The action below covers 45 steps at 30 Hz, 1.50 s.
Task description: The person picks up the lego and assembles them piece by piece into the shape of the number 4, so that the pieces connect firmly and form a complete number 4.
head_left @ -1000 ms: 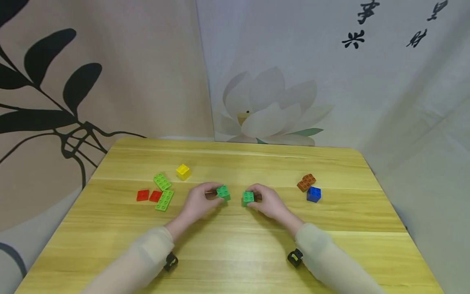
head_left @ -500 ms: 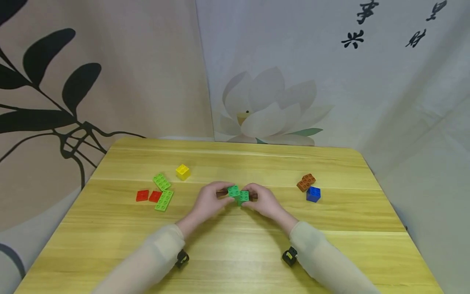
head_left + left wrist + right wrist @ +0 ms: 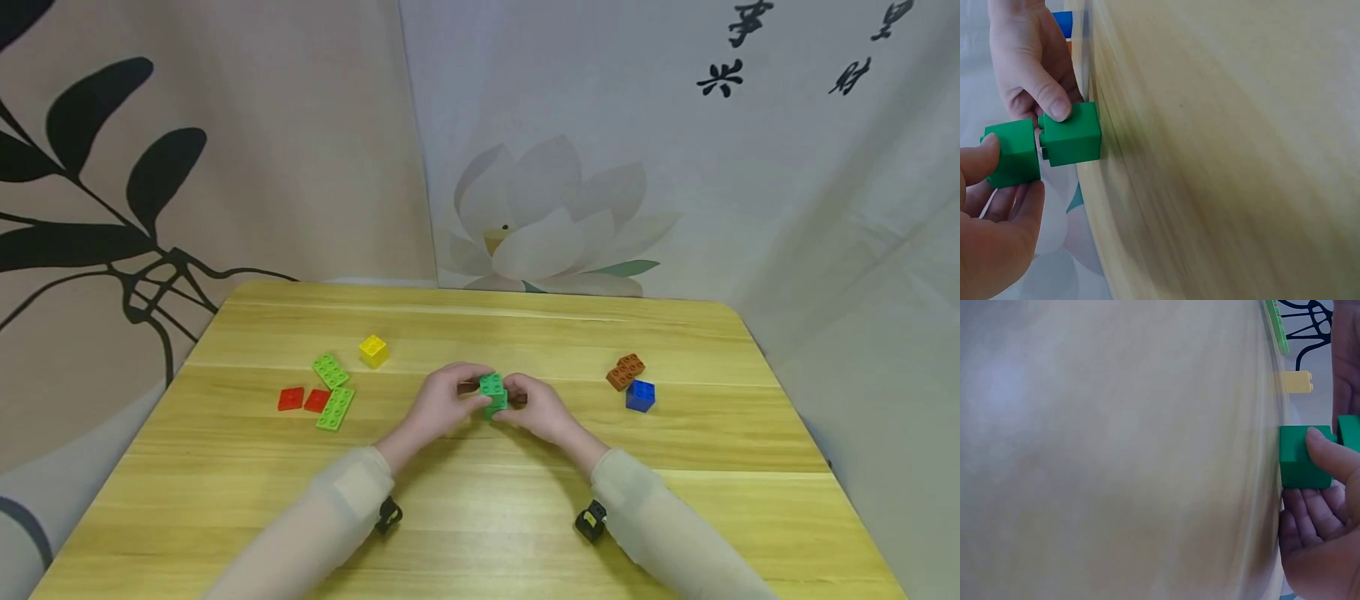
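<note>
Between thumb and fingers, my left hand [image 3: 444, 402] pinches a green toy building brick [image 3: 1013, 153] with studs on top. A second green brick [image 3: 1075, 134] is pinched by my right hand [image 3: 546, 410], low at the wooden table's surface. The left hand's brick sits right above the other, nearly lined up, covering most of it in the head view. In the left wrist view a narrow gap shows between the upper brick's underside and the lower brick's studs. The right wrist view has the lower brick [image 3: 1304, 456] under my right thumb.
Left on the table [image 3: 480, 517] lie two lime green bricks [image 3: 335, 408], two red bricks [image 3: 291, 399] and a yellow brick [image 3: 373, 351]. To the right are brown bricks [image 3: 621, 377] beside a blue brick [image 3: 641, 397]. A printed cloth [image 3: 555, 100] hangs behind.
The hands have come together at the middle. My left hand has moved right and raised its green brick over the other; my right hand has shifted slightly left with its brick.
</note>
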{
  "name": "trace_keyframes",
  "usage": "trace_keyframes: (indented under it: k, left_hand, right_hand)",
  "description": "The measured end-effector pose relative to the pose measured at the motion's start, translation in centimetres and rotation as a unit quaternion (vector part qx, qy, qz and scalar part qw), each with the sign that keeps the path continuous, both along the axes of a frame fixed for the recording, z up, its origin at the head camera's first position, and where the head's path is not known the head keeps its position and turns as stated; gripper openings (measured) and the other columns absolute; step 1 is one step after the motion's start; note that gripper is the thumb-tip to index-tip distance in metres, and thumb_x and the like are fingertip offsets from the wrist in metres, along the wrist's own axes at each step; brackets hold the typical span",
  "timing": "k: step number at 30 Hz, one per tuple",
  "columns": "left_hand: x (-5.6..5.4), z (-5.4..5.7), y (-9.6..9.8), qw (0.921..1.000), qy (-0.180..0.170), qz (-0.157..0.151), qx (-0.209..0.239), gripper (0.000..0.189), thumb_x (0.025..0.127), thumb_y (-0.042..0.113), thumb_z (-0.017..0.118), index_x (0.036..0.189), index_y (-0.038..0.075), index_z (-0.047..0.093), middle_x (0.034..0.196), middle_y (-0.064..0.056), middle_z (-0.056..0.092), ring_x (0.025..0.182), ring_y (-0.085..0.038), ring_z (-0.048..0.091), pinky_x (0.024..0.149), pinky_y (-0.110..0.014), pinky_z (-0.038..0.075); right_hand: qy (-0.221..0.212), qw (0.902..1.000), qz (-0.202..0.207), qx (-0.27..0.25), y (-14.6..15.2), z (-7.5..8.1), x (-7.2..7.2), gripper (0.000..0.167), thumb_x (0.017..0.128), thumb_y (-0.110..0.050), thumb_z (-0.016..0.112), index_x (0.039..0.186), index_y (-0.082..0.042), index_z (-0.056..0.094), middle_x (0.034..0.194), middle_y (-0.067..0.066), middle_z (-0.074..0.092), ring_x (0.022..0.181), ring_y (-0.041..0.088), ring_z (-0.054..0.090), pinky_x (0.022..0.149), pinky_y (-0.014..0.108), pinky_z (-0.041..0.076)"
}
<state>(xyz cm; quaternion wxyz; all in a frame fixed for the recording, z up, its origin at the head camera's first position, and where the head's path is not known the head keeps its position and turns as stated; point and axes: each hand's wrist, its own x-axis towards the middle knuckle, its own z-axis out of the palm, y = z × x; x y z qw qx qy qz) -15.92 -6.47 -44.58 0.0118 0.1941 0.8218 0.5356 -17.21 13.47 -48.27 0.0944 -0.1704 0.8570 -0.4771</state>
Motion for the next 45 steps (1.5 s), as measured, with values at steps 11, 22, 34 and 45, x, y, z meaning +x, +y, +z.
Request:
trace_keyframes:
  k: [11,22,34,45]
  left_hand:
    - [-0.86,0.13,0.82,0.9991,0.006,-0.015,-0.038,0.034,0.085,-0.004,0.074,0.119,-0.001,0.068,0.113,-0.013,0.066,0.105,-0.028,0.065,0.091,-0.036,0.054]
    - [-0.91,0.2,0.88,0.998,0.014,-0.022,-0.057,0.035,0.085,-0.002,0.074,0.12,-0.002,0.068,0.113,-0.013,0.066,0.102,-0.026,0.065,0.088,-0.028,0.054]
    - [-0.8,0.1,0.82,0.9966,0.029,-0.021,-0.074,0.035,0.084,-0.001,0.076,0.119,-0.001,0.069,0.112,-0.011,0.066,0.101,-0.025,0.066,0.087,-0.026,0.054]
    - [-0.9,-0.07,0.73,0.9981,0.021,-0.014,-0.056,0.035,0.085,-0.003,0.075,0.119,-0.001,0.069,0.112,-0.012,0.066,0.102,-0.026,0.065,0.09,-0.034,0.054]
  right_hand:
    - [-0.01,0.9998,-0.014,0.004,-0.02,-0.05,-0.08,0.033,0.081,-0.014,0.083,0.109,-0.008,0.067,0.099,-0.001,0.069,0.098,0.019,0.063,0.092,0.041,0.051]
    - [-0.009,0.9998,-0.014,0.006,-0.16,0.26,-0.03,0.029,0.081,-0.016,0.084,0.104,-0.009,0.067,0.095,-0.003,0.068,0.096,0.017,0.063,0.09,0.041,0.051]
    - [-0.005,0.9999,-0.013,0.008,-0.23,0.11,-0.17,0.031,0.08,-0.016,0.084,0.104,-0.007,0.067,0.097,-0.001,0.069,0.095,0.018,0.064,0.089,0.039,0.052]
    - [-0.016,0.9997,-0.017,0.007,-0.21,0.23,-0.22,0.032,0.08,-0.015,0.084,0.106,-0.008,0.067,0.099,-0.001,0.069,0.097,0.017,0.064,0.09,0.04,0.051]
